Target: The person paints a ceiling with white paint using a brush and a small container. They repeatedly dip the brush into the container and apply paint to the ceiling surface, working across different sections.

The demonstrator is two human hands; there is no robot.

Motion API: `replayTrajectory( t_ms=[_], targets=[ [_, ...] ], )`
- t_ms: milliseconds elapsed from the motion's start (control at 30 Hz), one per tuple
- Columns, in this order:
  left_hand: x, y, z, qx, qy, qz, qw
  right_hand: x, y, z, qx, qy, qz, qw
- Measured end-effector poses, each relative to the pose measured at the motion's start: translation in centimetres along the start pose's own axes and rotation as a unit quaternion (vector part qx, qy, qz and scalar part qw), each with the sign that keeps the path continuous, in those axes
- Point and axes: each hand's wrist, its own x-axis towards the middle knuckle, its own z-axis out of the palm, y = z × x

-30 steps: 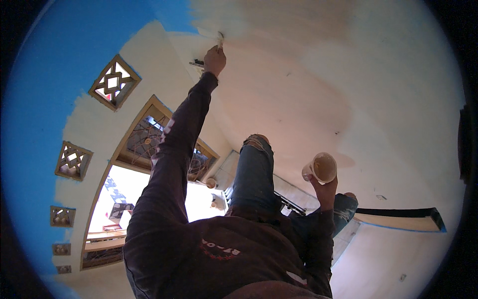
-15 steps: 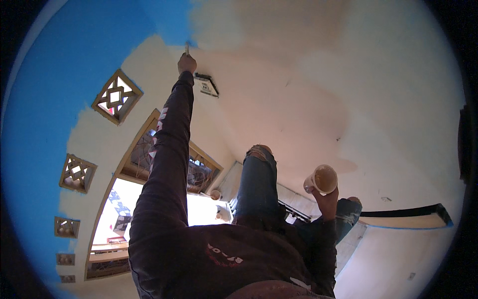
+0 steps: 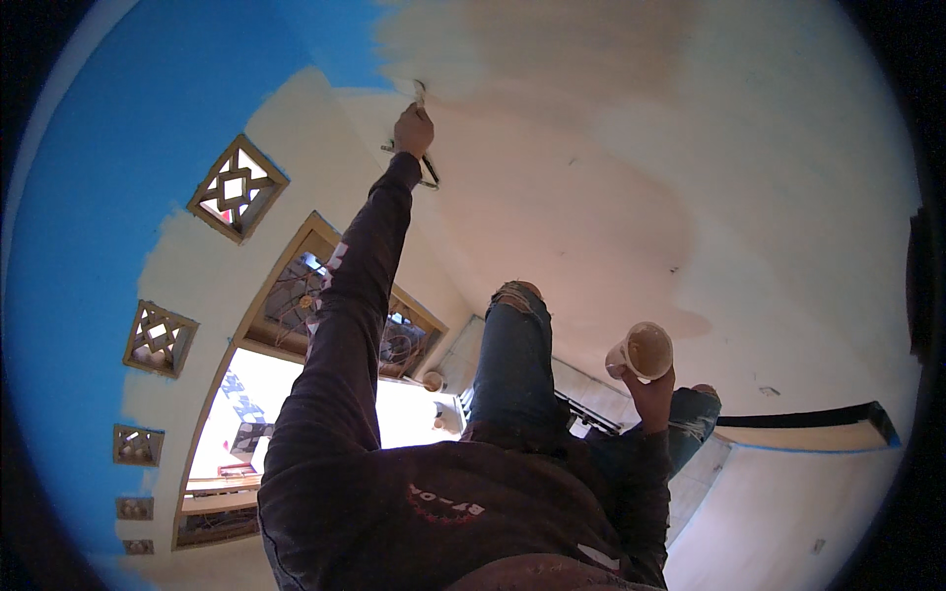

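My left hand is raised at the end of an outstretched arm, closed around a paintbrush. The bristles touch the wall just right of where blue paint meets a cream coat. Lower down on the right, my right hand holds a pale plastic cup, its open mouth turned toward the view. Inside the cup a light coating shows; how much paint it holds I cannot tell. Behind my left wrist, a wall socket box is partly hidden.
Patterned vent blocks run down the left wall beside a brown-framed window and a bright opening. My bent, ripped-jeans knee is below. A dark-edged recess lies at right; several small marks dot the wall.
My left hand and the brush have moved right along the wall, away from the blue edge, now covering much of the socket box. The cup stays in my right hand, nearly unmoved.
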Motion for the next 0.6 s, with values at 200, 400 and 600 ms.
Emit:
replayTrajectory(
  t_ms=[200,400,600],
  targets=[
    [-4.5,4.3,-0.7,-0.046,0.008,0.059,0.997,-0.1,0.1,0.2,0.007,0.008,-0.005,1.000],
    [-6.7,4.1,-2.4,-0.083,-0.039,-0.014,0.996,-0.9,0.6,-0.7,-0.002,0.030,0.011,0.999],
    [1.9,-5.8,-2.0,0.064,0.053,-0.042,0.996,-1.2,0.3,-0.8,0.038,0.022,0.007,0.999]
  ],
)
